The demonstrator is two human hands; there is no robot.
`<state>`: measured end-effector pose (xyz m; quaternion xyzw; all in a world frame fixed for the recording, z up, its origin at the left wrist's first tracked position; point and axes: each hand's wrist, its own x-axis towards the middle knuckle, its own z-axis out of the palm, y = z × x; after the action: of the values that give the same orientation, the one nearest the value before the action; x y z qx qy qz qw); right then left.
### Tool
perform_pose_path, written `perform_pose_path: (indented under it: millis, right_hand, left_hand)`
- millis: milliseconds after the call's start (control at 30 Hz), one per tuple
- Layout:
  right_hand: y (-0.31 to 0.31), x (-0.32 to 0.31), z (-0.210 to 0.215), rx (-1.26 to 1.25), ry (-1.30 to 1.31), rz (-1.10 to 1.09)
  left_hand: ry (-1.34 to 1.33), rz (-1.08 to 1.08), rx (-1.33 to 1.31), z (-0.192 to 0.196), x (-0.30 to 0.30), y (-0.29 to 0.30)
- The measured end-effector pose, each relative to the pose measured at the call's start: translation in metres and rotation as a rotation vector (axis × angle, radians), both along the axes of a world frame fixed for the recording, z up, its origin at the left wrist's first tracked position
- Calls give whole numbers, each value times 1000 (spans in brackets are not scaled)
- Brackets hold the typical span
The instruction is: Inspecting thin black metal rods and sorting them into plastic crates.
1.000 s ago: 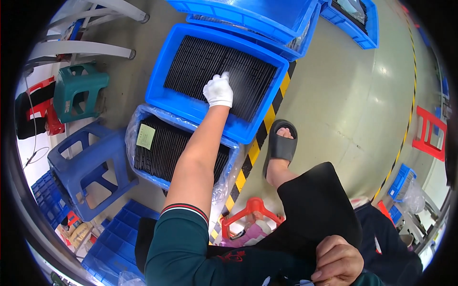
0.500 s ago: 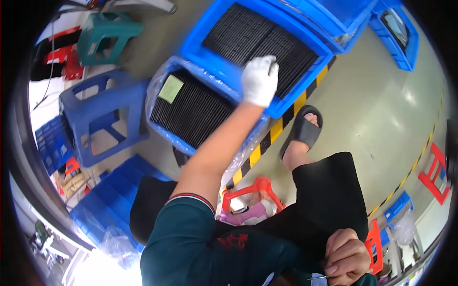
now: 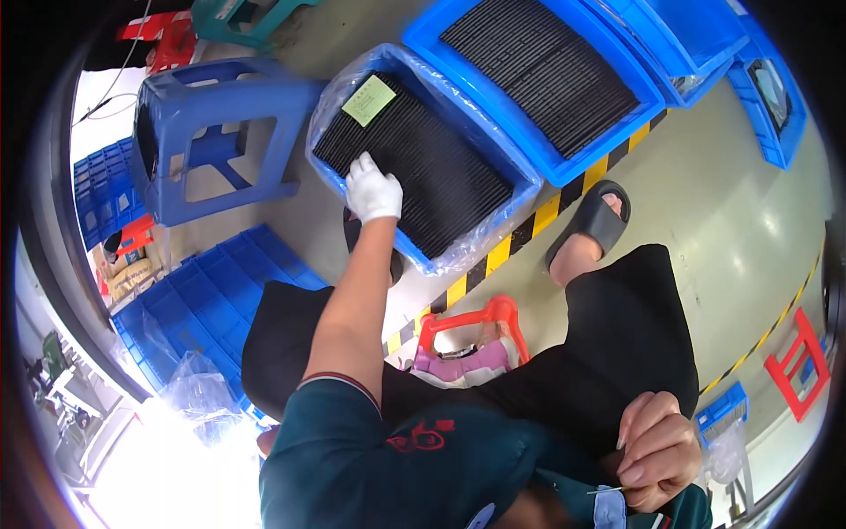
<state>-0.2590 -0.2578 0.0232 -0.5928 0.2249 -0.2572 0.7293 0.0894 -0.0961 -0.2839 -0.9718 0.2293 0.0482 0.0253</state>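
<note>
My left hand (image 3: 374, 191), in a white glove, reaches over the near left side of a blue bin (image 3: 529, 187) lined with clear plastic. Its fingers are partly stretched out over the tightly packed rows of thin black strips (image 3: 441, 167), and nothing shows in its grasp. A pale green paper note (image 3: 368, 100) lies on the strips just beyond the fingertips. Bare and closed, my right hand (image 3: 659, 450) is at my shirt collar, low on the right. A thin, pin-like piece (image 3: 603, 490) sticks out from its fingertips; what exactly it is cannot be made out.
Beyond the lined bin, a second blue bin (image 3: 650, 95) holds more black strips. A blue stool (image 3: 220, 88) stands left, above a blue ribbed panel (image 3: 207, 304). Between my legs is a red stool (image 3: 504, 310). Yellow-black floor tape (image 3: 500, 254) runs beside the bins.
My left hand has moved from above the second bin back and left to the lined bin. The view has shifted, so the bins sit farther right. My right hand stays at the collar.
</note>
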Motion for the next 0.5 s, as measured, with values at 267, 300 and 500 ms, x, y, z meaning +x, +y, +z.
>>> perform_pose_path:
  millis: [267, 300, 500]
  right_hand:
    - [5, 12, -3, -40, -13, 22]
    - [5, 13, -4, -47, -10, 35]
    - [9, 18, -4, -39, 37, 13]
  left_hand:
    - [71, -79, 278, -6, 54, -9]
    - [70, -74, 278, -9, 56, -7]
    - [149, -90, 227, 14, 64, -13]
